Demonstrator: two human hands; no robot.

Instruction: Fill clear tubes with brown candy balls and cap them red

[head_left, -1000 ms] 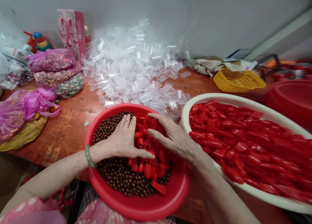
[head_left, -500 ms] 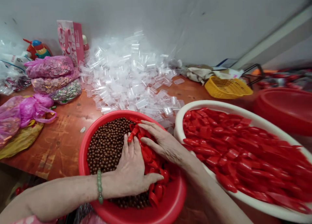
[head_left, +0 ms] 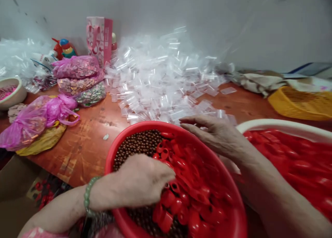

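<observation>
A red basin point(head_left: 111, 155) holds small shiny brown balls point(head_left: 141, 141) on its left side and glossy red hollow plastic pieces point(head_left: 193, 172) on its right. My left hand point(head_left: 137, 181), with a green bead bracelet at the wrist, is inside the basin at the border between the balls and the red pieces. Its fingers are curled together, and what they hold, if anything, is hidden. Beyond the basin's far right rim, my right hand point(head_left: 215, 132) has its fingers stretched out, beside a heap of clear plastic pieces point(head_left: 160, 82). I see nothing held in it.
On the right stands a white tub point(head_left: 272, 124) full of red pieces, with a yellow basket point(head_left: 298, 105) behind it. Pink bags point(head_left: 76, 67) and a pink gift bag point(head_left: 100, 37) stand on the left of the brown table point(head_left: 90, 148). A pale bowl point(head_left: 19, 93) is farther left.
My left hand has gone from flat and spread to curled. My right hand has left the red pieces for the basin's outer rim. The red pieces now spread wider. The view has turned right-to-left.
</observation>
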